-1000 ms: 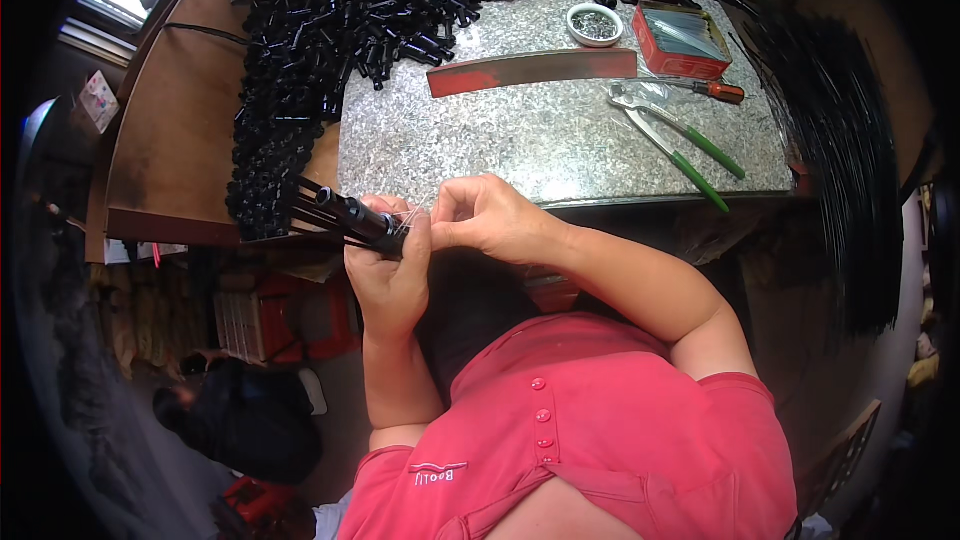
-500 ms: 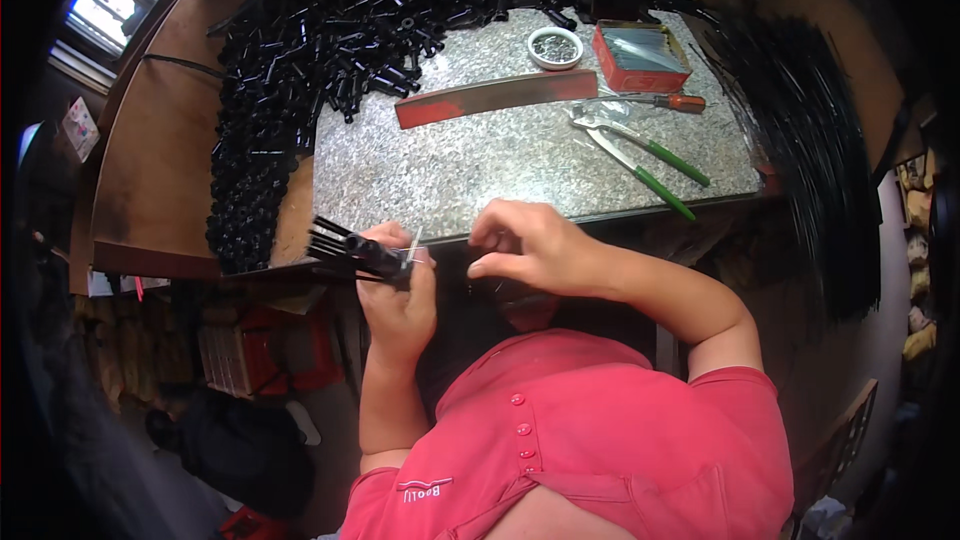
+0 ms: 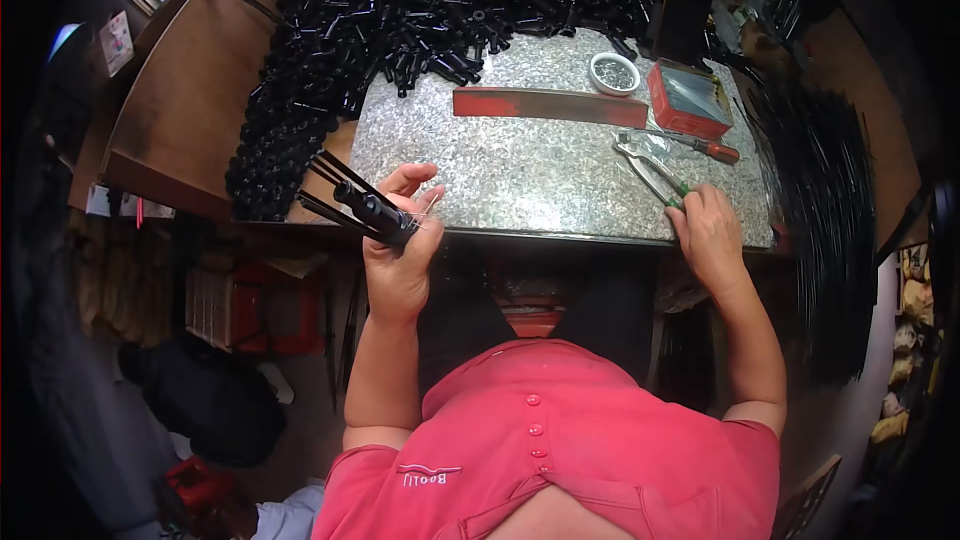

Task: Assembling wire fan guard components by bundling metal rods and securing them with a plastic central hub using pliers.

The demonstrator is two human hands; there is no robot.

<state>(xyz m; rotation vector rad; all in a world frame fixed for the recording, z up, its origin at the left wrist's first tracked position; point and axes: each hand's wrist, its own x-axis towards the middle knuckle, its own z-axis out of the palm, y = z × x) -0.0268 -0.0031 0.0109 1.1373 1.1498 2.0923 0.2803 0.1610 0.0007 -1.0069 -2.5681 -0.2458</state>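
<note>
My left hand (image 3: 402,245) is at the near edge of the speckled stone slab (image 3: 520,165). It grips a black tube assembly (image 3: 362,204) with thin black rods sticking out to the upper left. My right hand (image 3: 708,232) has reached to the slab's right front corner and rests on the green handles of a pair of pliers (image 3: 650,172) lying there. Its fingers curl over the handle ends.
A big heap of short black tubes (image 3: 420,10) lines the slab's far and left sides. A long red bar (image 3: 548,107), a round white tin (image 3: 614,73), a red box (image 3: 690,100) and a red-handled screwdriver (image 3: 705,147) lie beyond. Long black rods (image 3: 815,200) pile at right.
My right hand left the black assembly and swung right to the pliers. My left hand keeps holding the assembly, now alone.
</note>
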